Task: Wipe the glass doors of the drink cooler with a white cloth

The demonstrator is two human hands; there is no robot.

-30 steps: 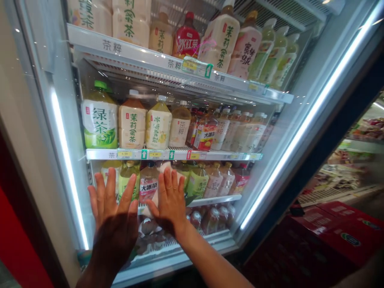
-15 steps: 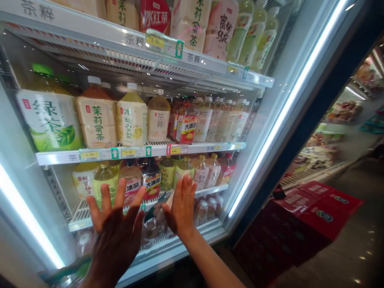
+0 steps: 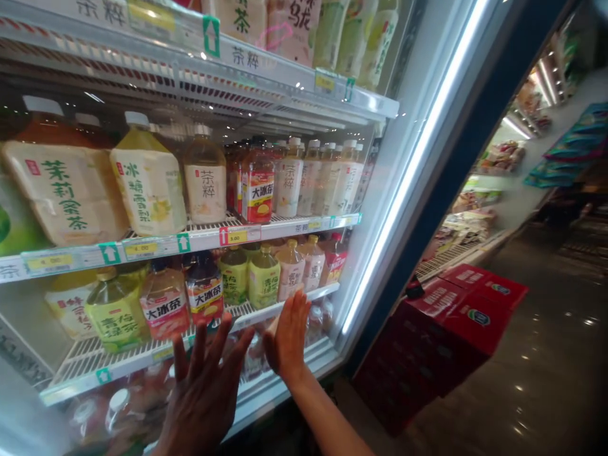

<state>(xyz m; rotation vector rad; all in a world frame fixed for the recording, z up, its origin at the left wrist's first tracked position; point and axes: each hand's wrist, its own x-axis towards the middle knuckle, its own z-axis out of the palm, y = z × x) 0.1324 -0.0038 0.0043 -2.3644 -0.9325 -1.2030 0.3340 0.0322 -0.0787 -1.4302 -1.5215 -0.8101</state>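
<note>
“大冰茶” on dark bottle [image 3: 205, 290]

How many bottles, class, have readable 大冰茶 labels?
3: red-labelled bottle on the middle shelf; pink-labelled bottle, dark bottle on the shelf below. More may be hidden.

You are standing in a shop of the grocery type; the following signs are indicating this. Ahead of you, a lit display cooler [image 3: 401, 171] is presenting rows of bottled drinks [image 3: 147, 183] on wire shelves [image 3: 92, 358]. Along the shelf edges, yellow price tags [image 3: 236, 238] are showing printed figures. To your right, a second display rack [image 3: 431, 268] is holding packaged goods, and red cartons [image 3: 456, 310] are standing near it on a glossy floor [image 3: 536, 342].
</note>
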